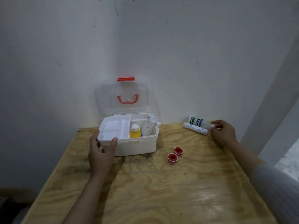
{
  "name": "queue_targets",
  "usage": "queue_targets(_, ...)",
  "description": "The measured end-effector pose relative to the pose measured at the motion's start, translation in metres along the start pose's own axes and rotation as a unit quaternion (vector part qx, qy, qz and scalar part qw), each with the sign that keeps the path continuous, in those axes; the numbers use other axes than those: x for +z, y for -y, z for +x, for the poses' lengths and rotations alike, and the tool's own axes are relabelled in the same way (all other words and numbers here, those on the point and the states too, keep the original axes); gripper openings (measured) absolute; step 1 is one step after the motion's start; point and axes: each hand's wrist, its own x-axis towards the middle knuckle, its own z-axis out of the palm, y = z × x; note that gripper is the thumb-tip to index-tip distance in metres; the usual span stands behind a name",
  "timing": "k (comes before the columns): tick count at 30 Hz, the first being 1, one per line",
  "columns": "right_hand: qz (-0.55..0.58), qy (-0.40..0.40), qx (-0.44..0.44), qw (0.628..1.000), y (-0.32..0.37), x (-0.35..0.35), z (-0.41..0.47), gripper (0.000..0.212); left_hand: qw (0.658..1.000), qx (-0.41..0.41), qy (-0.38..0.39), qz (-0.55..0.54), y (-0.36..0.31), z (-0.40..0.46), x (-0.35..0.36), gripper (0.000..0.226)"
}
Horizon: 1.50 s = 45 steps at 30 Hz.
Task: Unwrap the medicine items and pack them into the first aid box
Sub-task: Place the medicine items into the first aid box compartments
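A white first aid box (137,147) stands open at the back of the wooden table, its clear lid (123,96) with red handle leaning on the wall. Inside stand a yellow bottle (135,131) and a clear syringe pack (148,126), beside a white tray insert (113,128). My left hand (102,151) grips the box's front left corner, thumb on the rim. At the back right, my right hand (224,131) pinches the cap end of a lying white bottle with a green label (196,121). A white bandage roll (195,128) lies against that bottle. Two red tape rolls (175,154) sit right of the box.
The plywood table (153,191) fills the lower view, with dark stains in front of the box. White walls meet in a corner behind the box. The table's right edge runs close to a white pillar (267,110).
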Motion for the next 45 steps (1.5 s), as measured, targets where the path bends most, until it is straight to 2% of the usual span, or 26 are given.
queue_targets(4,0.009,-0.008,-0.033,0.999,0.011,-0.009,0.000,0.018,1.000,-0.002,0.002,-0.005,-0.001,-0.001,-0.001,0.066)
queue_targets(10,0.041,-0.022,-0.128,0.991,0.051,-0.034,-0.015,0.018,1.000,0.000,0.001,-0.003,-0.002,-0.001,-0.001,0.066)
queue_targets(17,0.125,0.070,-0.208,0.968,0.124,-0.032,-0.046,0.016,1.000,-0.001,-0.003,-0.005,-0.001,0.000,0.000,0.065)
queue_targets(24,0.061,0.154,-0.298,0.940,0.170,0.003,-0.062,0.018,1.000,-0.006,-0.001,-0.006,0.000,0.001,0.000,0.067)
queue_targets(30,-0.076,0.194,-0.376,0.903,0.200,0.038,-0.070,0.024,1.000,-0.003,0.006,-0.016,-0.001,0.001,-0.001,0.067)
queue_targets(35,-0.109,0.246,-0.355,0.895,0.202,0.063,-0.079,0.022,1.000,-0.004,0.007,-0.011,-0.001,0.001,-0.002,0.069)
queue_targets(42,-0.068,0.234,-0.325,0.914,0.188,0.060,-0.082,0.028,1.000,-0.003,0.006,-0.009,-0.001,0.001,-0.002,0.068)
queue_targets(45,-0.050,0.204,-0.301,0.930,0.168,0.046,-0.085,0.019,1.000,0.000,0.005,-0.012,0.001,0.001,-0.002,0.068)
